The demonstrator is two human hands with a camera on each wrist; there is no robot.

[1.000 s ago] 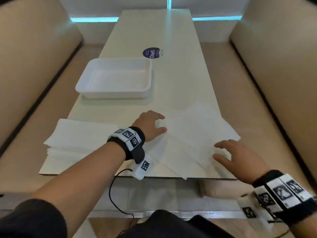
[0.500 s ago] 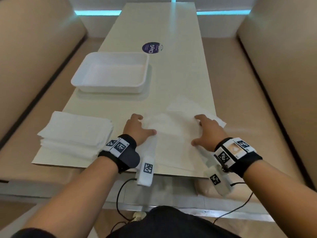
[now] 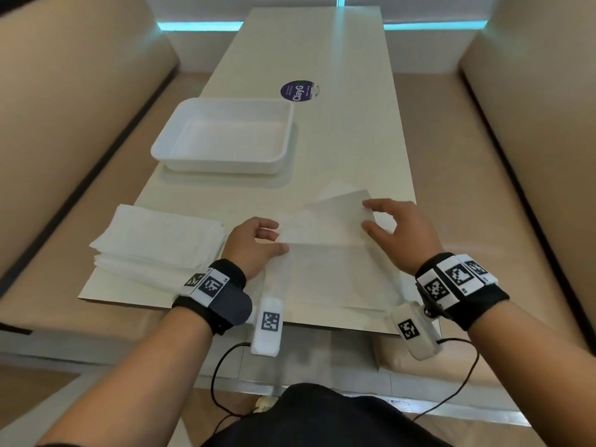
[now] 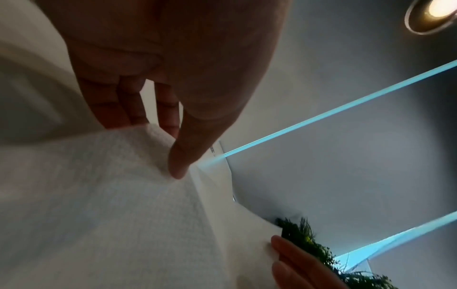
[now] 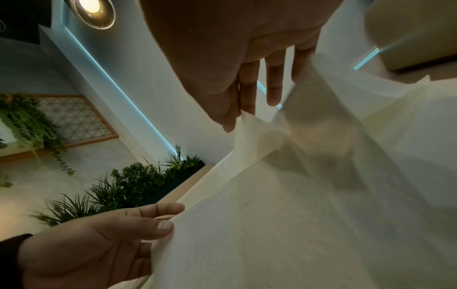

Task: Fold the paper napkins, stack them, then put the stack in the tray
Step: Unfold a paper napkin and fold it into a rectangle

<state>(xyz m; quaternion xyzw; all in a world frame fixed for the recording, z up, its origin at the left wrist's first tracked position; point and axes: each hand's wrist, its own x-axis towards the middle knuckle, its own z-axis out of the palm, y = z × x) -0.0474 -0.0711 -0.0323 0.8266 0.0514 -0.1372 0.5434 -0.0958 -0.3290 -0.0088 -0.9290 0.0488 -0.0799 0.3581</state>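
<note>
A thin white paper napkin (image 3: 325, 227) lies unfolded near the table's front edge, its far half lifted off the table. My left hand (image 3: 258, 240) pinches its far left corner between thumb and fingers, seen close in the left wrist view on the napkin (image 4: 123, 195). My right hand (image 3: 392, 227) pinches the far right corner of the napkin (image 5: 284, 195) between thumb and forefinger. A stack of folded napkins (image 3: 158, 243) sits at the front left. The white tray (image 3: 174, 156) stands behind that stack with nothing in it.
A round purple sticker (image 3: 298, 91) lies on the table (image 3: 348, 140) beyond the tray. Beige padded benches (image 3: 80, 117) flank the table on both sides. More flat napkins (image 3: 329, 285) lie under the lifted one at the front edge.
My right hand came in from the front right to the napkin's far right corner. Both hands then took hold of the far corners and raised that edge off the table.
</note>
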